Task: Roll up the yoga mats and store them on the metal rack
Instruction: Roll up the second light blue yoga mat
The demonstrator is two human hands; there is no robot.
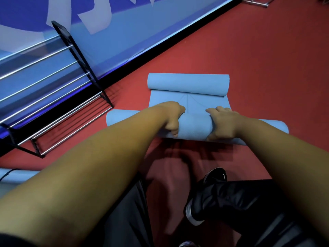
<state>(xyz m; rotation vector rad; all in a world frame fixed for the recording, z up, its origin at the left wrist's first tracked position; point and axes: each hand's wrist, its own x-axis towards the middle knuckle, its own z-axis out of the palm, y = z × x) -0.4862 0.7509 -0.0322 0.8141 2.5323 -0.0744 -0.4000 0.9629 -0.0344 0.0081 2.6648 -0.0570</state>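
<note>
A light blue yoga mat (pixel 193 128) lies on the red floor, rolled into a thick roll at its near end. A short flat stretch leads to a second curl (pixel 188 84) at its far end. My left hand (pixel 171 118) grips the near roll from above, fingers curled over its far side and thumb on the near side. My right hand (pixel 221 123) grips the same roll a little to the right. The metal rack (pixel 58 97) with chrome bars and black side frames stands at the left against the wall.
A blue wall banner (pixel 124 32) with a black base strip runs diagonally behind the rack. Another light blue mat (pixel 16 175) shows at the lower left edge. My black shoe (pixel 211 191) and dark trousers are below the roll. A chrome frame (pixel 258 1) stands at the top right.
</note>
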